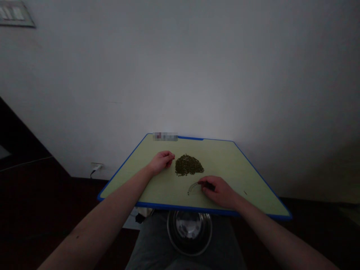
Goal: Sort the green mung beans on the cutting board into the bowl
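A low pile of small greenish-brown beans or seeds [188, 165] lies on the pale yellow-green tabletop [225, 161]. At its left edge, my left hand [162, 162] rests with the fingertips pinched together; whatever they hold, if anything, is too small to make out. Nearer me, to the right and in front of the pile, my right hand [218, 190] is closed on a clear, curved-edged piece [193, 187], perhaps a protractor. A dark speck lies by this piece's left end. My right fingers partly hide the clear piece.
A shiny metal bowl [189, 232] sits on my lap below the table's blue front edge [182, 206]. The table's far side meets a plain wall [197, 67]. A plug with a cord [97, 167] is at the wall on the left. A tiny dark sliver [245, 192] lies at right.
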{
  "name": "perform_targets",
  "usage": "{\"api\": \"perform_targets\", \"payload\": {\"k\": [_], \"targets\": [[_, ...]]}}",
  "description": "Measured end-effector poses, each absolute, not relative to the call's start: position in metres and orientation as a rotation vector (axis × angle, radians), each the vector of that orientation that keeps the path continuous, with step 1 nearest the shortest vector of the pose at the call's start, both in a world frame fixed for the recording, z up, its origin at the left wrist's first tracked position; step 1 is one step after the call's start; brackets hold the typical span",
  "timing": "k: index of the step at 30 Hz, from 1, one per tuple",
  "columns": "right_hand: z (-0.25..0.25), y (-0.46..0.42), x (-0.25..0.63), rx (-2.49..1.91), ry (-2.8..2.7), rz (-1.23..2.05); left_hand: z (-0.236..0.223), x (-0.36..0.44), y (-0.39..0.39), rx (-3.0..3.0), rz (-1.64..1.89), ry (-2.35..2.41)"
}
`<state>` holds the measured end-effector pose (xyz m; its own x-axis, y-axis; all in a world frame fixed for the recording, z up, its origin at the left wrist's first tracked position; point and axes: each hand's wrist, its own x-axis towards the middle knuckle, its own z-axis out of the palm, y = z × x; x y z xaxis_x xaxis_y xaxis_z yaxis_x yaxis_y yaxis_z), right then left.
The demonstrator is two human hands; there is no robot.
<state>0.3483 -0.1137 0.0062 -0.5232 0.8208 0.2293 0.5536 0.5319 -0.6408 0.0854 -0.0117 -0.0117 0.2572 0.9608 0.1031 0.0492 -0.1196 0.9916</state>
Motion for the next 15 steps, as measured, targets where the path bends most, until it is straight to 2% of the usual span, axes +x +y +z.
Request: {"api": "perform_targets", "payload": {"k": [15], "targets": [[0.01, -0.123, 0.339, -1.029, -2.332, 0.698, -0.012, 0.086, -0.011, 1.419, 1.075, 0.974]]}}
